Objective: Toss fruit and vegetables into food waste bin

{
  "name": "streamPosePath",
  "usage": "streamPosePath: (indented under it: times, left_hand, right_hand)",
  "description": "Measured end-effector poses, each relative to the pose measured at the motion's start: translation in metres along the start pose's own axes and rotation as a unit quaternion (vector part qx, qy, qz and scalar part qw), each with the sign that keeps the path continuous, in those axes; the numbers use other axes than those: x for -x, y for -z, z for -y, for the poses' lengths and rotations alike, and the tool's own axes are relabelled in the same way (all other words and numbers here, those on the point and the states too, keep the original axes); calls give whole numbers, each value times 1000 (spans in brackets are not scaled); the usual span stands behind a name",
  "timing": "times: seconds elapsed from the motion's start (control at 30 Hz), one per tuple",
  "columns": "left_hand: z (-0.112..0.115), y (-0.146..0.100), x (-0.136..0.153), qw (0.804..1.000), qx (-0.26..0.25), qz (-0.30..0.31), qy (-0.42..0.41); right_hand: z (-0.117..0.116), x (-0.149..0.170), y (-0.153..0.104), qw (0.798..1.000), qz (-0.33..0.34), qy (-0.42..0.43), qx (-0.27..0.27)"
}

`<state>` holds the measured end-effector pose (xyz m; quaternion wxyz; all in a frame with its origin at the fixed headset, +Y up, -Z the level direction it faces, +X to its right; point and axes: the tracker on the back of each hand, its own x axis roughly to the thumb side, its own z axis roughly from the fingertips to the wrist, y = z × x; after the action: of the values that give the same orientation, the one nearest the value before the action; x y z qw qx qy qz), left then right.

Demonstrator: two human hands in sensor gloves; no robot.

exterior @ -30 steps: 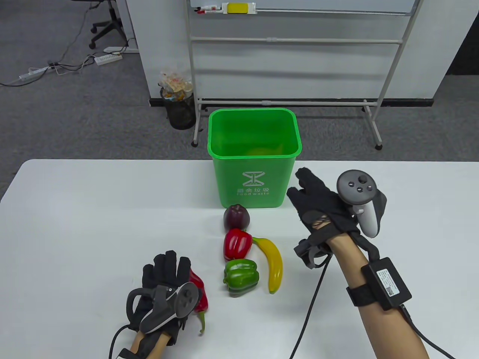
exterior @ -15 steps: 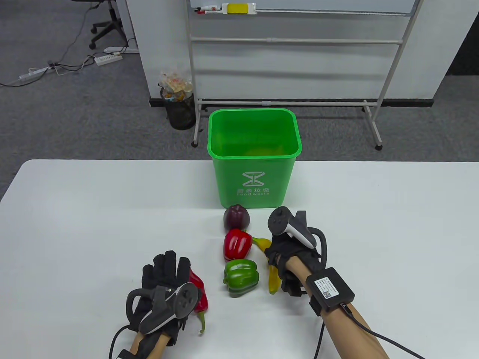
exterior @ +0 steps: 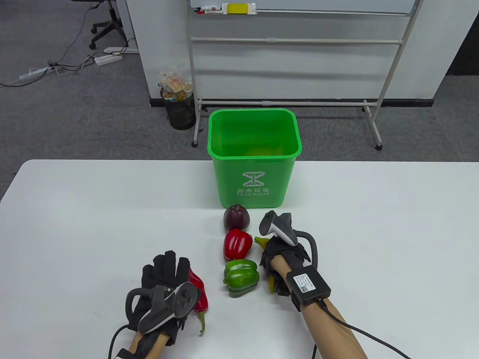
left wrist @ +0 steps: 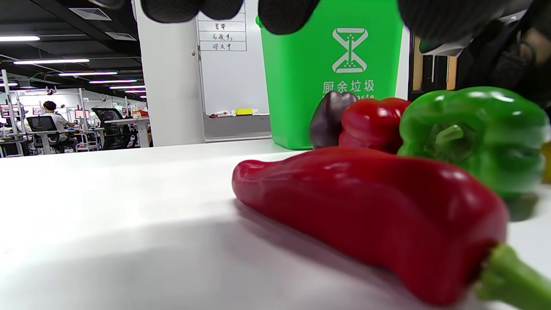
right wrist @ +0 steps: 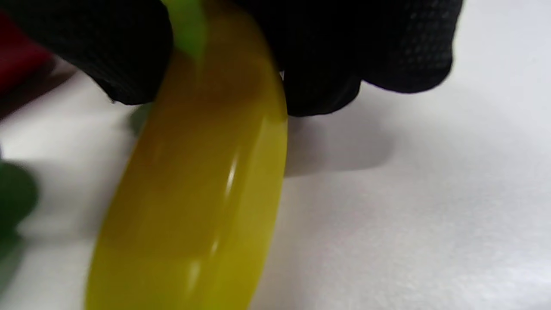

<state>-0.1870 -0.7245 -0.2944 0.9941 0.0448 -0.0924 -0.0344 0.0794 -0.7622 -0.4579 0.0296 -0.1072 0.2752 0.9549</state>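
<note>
A green food waste bin (exterior: 254,160) stands at the table's far middle, also in the left wrist view (left wrist: 331,73). In front of it lie a purple onion (exterior: 236,217), a red bell pepper (exterior: 237,244) and a green bell pepper (exterior: 241,277). My right hand (exterior: 278,248) lies over the yellow banana (exterior: 272,283); in the right wrist view its fingers (right wrist: 366,47) close around the banana (right wrist: 202,202) on the table. My left hand (exterior: 164,276) lies flat with fingers spread, beside and partly over a long red pepper (exterior: 199,291), which fills the left wrist view (left wrist: 370,215).
Something yellow lies at the bin's bottom (exterior: 262,151). Beyond the table stand a whiteboard frame (exterior: 284,39) and a black mesh bin (exterior: 180,108) on grey carpet. White table surface (exterior: 93,224) stretches left and right of the produce.
My right hand came back from beside the bin, dropped onto the banana and closed around it. My left hand has stayed still.
</note>
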Motion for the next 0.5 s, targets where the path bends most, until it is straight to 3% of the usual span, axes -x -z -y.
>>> streamPosePath:
  times: [0.13,0.3,0.5]
  left_hand:
    - [1,0,1,1000,2,-1,-2]
    - [1,0,2,1000,1,-1,-3]
    - [5,2,3,1000,8,-1,3]
  right_hand:
    - [1,17,-2,1000,13,24,-9]
    - [-1,51,-22,987,87,131,-31]
    - [-21,83,-70,933,218,276,-82]
